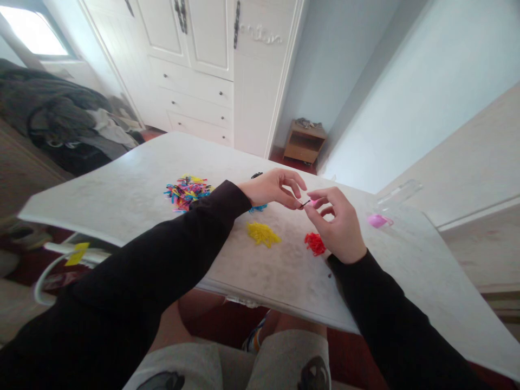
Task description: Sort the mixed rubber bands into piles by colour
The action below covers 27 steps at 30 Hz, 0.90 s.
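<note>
My left hand [273, 187] and my right hand [339, 222] meet above the white table [134, 189], fingertips pinched on a tiny dark band [305, 203] stretched between them. Something pink shows just behind it. Below the hands lie a small yellow pile [262, 234] and a red pile [314, 244]; a blue pile [257, 208] peeks out under my left wrist. A mixed multicoloured heap [187, 190] sits to the left, and a small black pile [257, 175] lies behind my left hand.
A pink lid [377, 220] and a clear container [400, 193] lie at the table's right. A white wardrobe [211, 70] and a small wooden stand [304, 142] are behind. Dark clothes are heaped at left. My knees show under the table's near edge.
</note>
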Available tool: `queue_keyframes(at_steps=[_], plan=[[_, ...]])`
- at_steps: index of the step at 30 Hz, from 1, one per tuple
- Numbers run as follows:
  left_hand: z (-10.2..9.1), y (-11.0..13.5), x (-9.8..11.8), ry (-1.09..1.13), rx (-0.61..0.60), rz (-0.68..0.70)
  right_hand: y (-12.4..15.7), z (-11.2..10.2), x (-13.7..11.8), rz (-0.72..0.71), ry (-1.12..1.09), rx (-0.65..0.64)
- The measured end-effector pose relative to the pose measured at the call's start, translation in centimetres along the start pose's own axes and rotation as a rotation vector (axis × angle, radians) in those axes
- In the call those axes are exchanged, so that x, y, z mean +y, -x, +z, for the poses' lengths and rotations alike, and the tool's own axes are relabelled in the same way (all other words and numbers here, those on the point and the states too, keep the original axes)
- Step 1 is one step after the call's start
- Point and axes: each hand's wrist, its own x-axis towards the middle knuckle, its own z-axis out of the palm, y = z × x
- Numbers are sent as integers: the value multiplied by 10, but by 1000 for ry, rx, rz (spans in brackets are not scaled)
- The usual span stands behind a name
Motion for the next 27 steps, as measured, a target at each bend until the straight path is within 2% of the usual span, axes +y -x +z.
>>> queue_keyframes(at_steps=[5,11,27], plan=[[2,2,1,-24,-77,-43,-2,0,3,34,-31,-75],[5,1,-2,-60,-106,-41,-2,0,1,101,-94,-154],[9,3,2,-123,-146,-49,-3,0,0,222,-229,-110]])
